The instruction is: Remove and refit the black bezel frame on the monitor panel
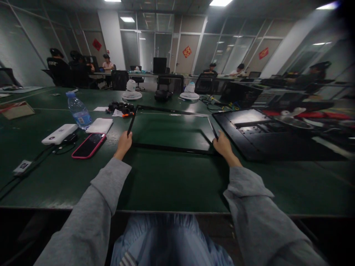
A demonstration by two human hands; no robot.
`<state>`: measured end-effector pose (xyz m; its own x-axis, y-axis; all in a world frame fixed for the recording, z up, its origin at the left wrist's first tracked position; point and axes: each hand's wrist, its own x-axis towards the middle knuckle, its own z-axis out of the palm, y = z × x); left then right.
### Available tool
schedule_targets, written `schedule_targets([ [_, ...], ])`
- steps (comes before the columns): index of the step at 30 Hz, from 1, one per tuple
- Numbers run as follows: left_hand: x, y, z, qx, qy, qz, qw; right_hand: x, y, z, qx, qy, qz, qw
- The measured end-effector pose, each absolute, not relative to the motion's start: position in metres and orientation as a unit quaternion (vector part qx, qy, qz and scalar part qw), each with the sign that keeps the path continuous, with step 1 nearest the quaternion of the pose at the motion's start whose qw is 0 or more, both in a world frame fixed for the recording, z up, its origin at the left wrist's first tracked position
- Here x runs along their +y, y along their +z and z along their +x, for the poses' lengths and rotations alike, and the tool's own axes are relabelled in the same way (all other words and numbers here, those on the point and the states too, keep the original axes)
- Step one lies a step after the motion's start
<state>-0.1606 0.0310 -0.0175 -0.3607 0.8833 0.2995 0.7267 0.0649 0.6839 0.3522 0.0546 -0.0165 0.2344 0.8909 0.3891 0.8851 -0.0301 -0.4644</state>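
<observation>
We have the frame (172,148) over the table (177,181), long axis left-right between our hands, left hand (124,145) pinching its left side, right hand (224,147) its right (neither clearly nearer), panel (266,142) just beyond the right.

I count two bare hands here, one left hand (124,144) and one right hand (223,147), along with one thin black frame (172,148) and one broad black panel (277,146). Among the smaller things I make out one water bottle (79,111), one pink-edged phone (88,146), one white boxy device (59,134) and two white fans (132,95). Farther off there are six people (57,68), three red wall diamonds (186,51) and four lit ceiling panels (221,2).
</observation>
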Motion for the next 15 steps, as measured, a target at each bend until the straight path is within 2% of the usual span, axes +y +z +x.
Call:
schedule_targets([
  [8,0.035,-0.025,-0.166,0.741,0.376,0.556,0.032,0.062,-0.021,0.361,-0.634,0.105,-0.681,0.351],
  [15,0.027,-0.022,-0.164,0.755,0.385,0.53,0.038,0.068,-0.033,0.369,-0.654,0.088,-0.709,0.248],
])
